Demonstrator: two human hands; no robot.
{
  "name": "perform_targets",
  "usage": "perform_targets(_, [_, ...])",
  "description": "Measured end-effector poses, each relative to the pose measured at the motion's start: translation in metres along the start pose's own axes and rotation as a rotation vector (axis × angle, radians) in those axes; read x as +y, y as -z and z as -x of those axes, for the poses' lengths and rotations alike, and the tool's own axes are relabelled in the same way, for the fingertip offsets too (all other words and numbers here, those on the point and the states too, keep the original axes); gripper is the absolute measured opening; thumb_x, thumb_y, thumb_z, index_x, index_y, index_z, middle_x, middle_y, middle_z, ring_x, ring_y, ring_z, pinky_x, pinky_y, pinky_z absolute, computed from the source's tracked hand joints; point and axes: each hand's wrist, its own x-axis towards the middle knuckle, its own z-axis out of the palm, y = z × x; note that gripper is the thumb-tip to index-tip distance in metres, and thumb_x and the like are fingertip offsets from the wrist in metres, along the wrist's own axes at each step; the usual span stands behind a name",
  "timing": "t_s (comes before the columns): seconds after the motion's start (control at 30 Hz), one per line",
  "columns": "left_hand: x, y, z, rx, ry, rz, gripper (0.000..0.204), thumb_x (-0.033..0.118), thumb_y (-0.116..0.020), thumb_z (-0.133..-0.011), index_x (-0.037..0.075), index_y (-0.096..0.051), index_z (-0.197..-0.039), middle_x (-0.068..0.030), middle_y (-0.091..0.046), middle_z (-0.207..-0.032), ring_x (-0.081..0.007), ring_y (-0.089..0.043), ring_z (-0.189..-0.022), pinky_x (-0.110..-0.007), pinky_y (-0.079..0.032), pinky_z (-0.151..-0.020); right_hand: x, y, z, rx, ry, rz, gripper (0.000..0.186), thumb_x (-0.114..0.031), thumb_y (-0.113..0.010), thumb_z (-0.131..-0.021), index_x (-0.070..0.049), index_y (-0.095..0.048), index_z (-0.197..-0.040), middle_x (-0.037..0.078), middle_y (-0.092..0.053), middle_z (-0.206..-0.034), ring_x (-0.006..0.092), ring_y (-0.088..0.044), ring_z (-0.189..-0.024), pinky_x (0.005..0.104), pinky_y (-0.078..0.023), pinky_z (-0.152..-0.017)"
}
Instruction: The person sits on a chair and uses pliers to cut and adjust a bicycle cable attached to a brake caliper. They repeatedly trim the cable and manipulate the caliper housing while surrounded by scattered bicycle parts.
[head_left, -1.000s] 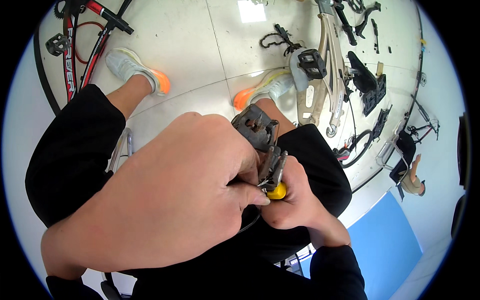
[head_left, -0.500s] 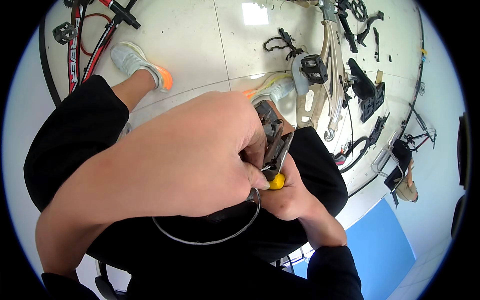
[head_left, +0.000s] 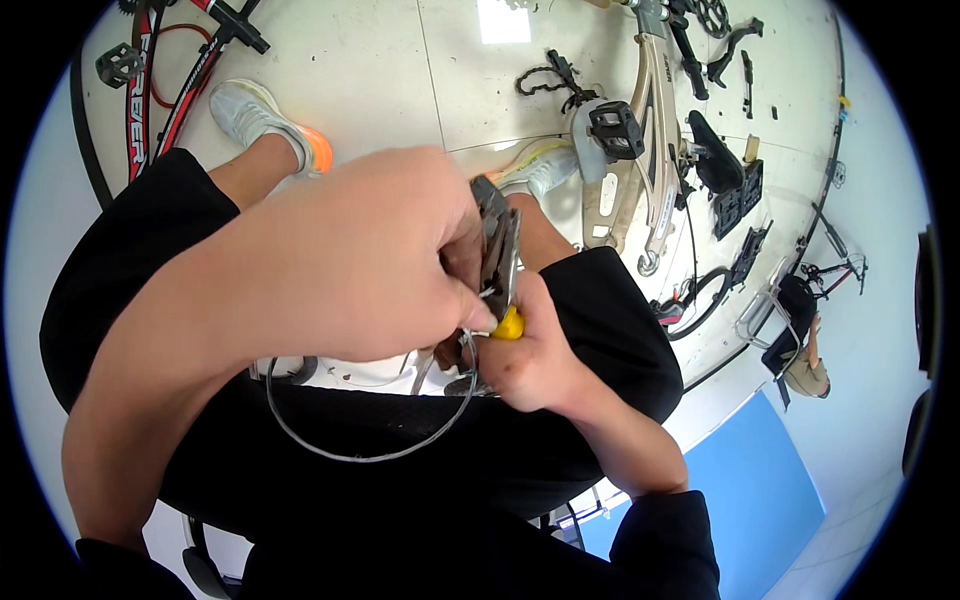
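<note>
Above my lap, the thumb and fingers of my left hand (head_left: pixel 370 260) pinch a thin grey cable (head_left: pixel 365 459), which hangs below in a wide loop. My right hand (head_left: pixel 520 360) is closed round a worn, plier-like steel tool (head_left: pixel 505 265) with a yellow grip (head_left: pixel 509 324). The tool's metal end points away from me, right against my left fingertips. A short pale end of the cable shows between the fingers and the steel. My left hand hides most of its own fingers and part of the tool.
A red-and-black bicycle frame (head_left: pixel 137 120) lies at the far left. To the right is a beige bicycle frame (head_left: pixel 655 130) with a black pedal (head_left: pixel 615 130). Near it are a chain (head_left: pixel 540 75), a saddle (head_left: pixel 715 155) and black cases (head_left: pixel 740 200). Another person (head_left: pixel 808 370) sits at the far right.
Both hands, with the tool and cable, have shifted left and farther from me. The tool now stands more upright, and pale floor shows below my left hand.
</note>
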Motion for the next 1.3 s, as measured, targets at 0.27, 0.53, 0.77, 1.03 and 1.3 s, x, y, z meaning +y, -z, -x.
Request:
perform_targets(0.27, [0.002, -0.001, 0.001, 0.094, 0.010, -0.029, 0.008, 0.001, -0.067, -0.072, -0.007, -0.068, -0.073, -0.0106, -0.062, -0.056, -0.0130, -0.060, -0.049, -0.025, -0.044, -0.046, -0.021, -0.003, -0.003, 0.076, 0.226, 0.158, 0.052, 0.017, -0.045, -0.072, -0.003, -0.042, -0.120, 0.006, -0.057, -0.091, 0.0104, -0.056, -0.071, 0.0240, -0.044, -0.056])
perform_targets(0.53, [-0.007, -0.001, -0.006, 0.078, -0.064, -0.084, 0.009, 0.000, -0.065, -0.074, -0.009, -0.067, -0.074, -0.0115, -0.061, -0.056, -0.0141, -0.057, -0.048, -0.027, -0.043, -0.047, -0.014, -0.004, 0.000, 0.111, 0.257, 0.207, 0.055, 0.016, -0.044, -0.072, -0.003, -0.040, -0.123, 0.006, -0.055, -0.096, 0.0092, -0.054, -0.071, 0.0230, -0.042, -0.055])
perform_targets(0.77, [-0.003, -0.002, -0.010, 0.048, -0.027, -0.132, 0.011, 0.002, -0.066, -0.076, -0.009, -0.067, -0.075, -0.0118, -0.061, -0.056, -0.0151, -0.059, -0.049, -0.028, -0.043, -0.047, -0.008, -0.002, 0.000, 0.046, 0.347, 0.174, 0.056, 0.015, -0.044, -0.076, -0.006, -0.036, -0.128, 0.006, -0.055, -0.096, 0.0112, -0.056, -0.078, 0.0252, -0.046, -0.060])
perform_targets(1.03, [-0.004, 0.000, -0.015, 0.044, -0.019, -0.016, 0.011, 0.002, -0.066, -0.076, -0.009, -0.065, -0.074, -0.0123, -0.063, -0.058, -0.0149, -0.061, -0.053, -0.028, -0.046, -0.050, -0.018, -0.006, -0.006, 0.145, 0.148, 0.022, 0.050, 0.016, -0.041, -0.074, -0.004, -0.040, -0.120, 0.009, -0.057, -0.094, 0.0143, -0.058, -0.078, 0.0262, -0.046, -0.059])
perform_targets(1.3, [-0.001, 0.002, -0.017, 0.023, -0.032, -0.067, 0.014, 0.005, -0.068, -0.077, -0.008, -0.065, -0.071, -0.0105, -0.063, -0.058, -0.0133, -0.061, -0.051, -0.026, -0.045, -0.049, -0.029, -0.014, -0.012, 0.295, -0.081, -0.199, 0.034, 0.014, -0.034, -0.066, 0.006, -0.053, -0.093, 0.012, -0.061, -0.085, 0.0163, -0.057, -0.070, 0.0258, -0.045, -0.059])
